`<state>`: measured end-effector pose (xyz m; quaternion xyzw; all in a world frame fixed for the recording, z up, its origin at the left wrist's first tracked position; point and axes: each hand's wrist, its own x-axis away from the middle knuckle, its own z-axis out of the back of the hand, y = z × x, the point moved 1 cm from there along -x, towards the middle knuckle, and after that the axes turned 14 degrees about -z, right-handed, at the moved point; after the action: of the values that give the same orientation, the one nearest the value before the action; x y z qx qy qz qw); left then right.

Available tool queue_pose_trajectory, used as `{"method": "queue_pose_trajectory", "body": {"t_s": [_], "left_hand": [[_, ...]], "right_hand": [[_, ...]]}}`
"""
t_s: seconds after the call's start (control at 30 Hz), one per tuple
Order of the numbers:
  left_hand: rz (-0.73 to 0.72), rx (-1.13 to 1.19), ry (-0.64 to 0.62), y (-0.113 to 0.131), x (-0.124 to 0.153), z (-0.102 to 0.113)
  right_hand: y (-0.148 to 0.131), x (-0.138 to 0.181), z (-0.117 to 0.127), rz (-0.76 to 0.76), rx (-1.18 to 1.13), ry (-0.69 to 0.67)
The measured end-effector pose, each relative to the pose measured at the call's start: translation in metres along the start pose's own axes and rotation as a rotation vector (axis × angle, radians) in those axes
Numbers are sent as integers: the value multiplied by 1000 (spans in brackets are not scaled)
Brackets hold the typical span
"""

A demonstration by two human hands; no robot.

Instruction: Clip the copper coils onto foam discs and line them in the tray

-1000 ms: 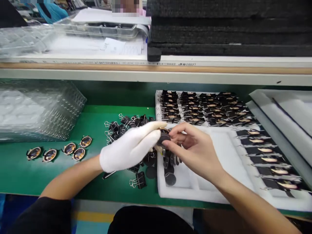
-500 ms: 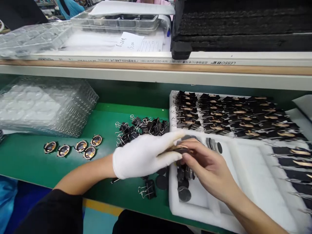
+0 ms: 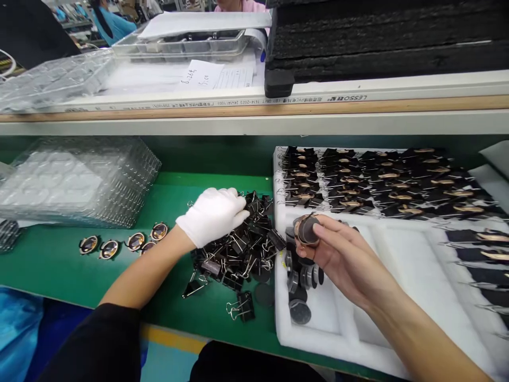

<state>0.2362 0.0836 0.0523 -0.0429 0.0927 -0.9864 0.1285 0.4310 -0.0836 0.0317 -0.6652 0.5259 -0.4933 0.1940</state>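
Note:
My left hand [image 3: 214, 215], in a white glove, is at the upper left of a heap of black binder clips [image 3: 238, 246]. Its fingers are curled in at the clips, and what lies between the fingertips is hidden. Over the left end of the white foam tray [image 3: 284, 323], my bare right hand [image 3: 342, 254] grips a round gold-rimmed watch case [image 3: 301, 233]. A dark grey disc [image 3: 309, 231] lies against its face under my thumb. Below that hand, several dark round discs [image 3: 300, 312] lie in the tray's left compartment.
Several gold-rimmed watch cases [image 3: 109, 248] lie on the green table at left. Behind them stands a stack of clear plastic trays [image 3: 79, 180]. Rows of clipped pieces [image 3: 350, 180] fill the foam at the back right. A shelf edge [image 3: 199, 124] crosses above the table.
My left hand has left the watch case and moved left to the binder clip heap. My right hand keeps the case, now turned so the grey disc shows. The view has shifted slightly.

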Motion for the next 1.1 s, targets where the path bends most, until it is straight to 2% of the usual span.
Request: {"method": "queue_pose_trajectory", "body": {"t_s": [0.07, 0.2, 0.3, 0.4, 0.47, 0.53, 0.67, 0.73, 0.8, 0.87, 1.1], "left_hand": [[-5, 6, 3, 0, 0, 3], [85, 74, 55, -15, 12, 21], [99, 280, 207, -19, 22, 38], [-16, 549, 375, -5, 24, 49], [-97, 651, 424, 10, 21, 51], [-149, 704, 446, 24, 18, 49], [-27, 682, 563, 30, 16, 40], [17, 659, 519, 28, 16, 34], [3, 674, 386, 29, 15, 30], [18, 692, 308, 32, 14, 27], [37, 738, 241, 41, 13, 29]], "right_hand": [[0, 0, 0, 8, 26, 11], [0, 0, 1, 28, 74, -22], [2, 2, 2, 75, 140, -49], [4, 4, 0, 166, 320, -66], [5, 5, -3, 229, 437, -91], [6, 5, -5, 263, 449, -107], [6, 6, -7, 274, 356, -94], [4, 7, -7, 282, 363, -99], [3, 8, -7, 293, 380, -84], [1, 9, -8, 304, 404, -47], [-2, 11, -8, 304, 455, -45]]}}
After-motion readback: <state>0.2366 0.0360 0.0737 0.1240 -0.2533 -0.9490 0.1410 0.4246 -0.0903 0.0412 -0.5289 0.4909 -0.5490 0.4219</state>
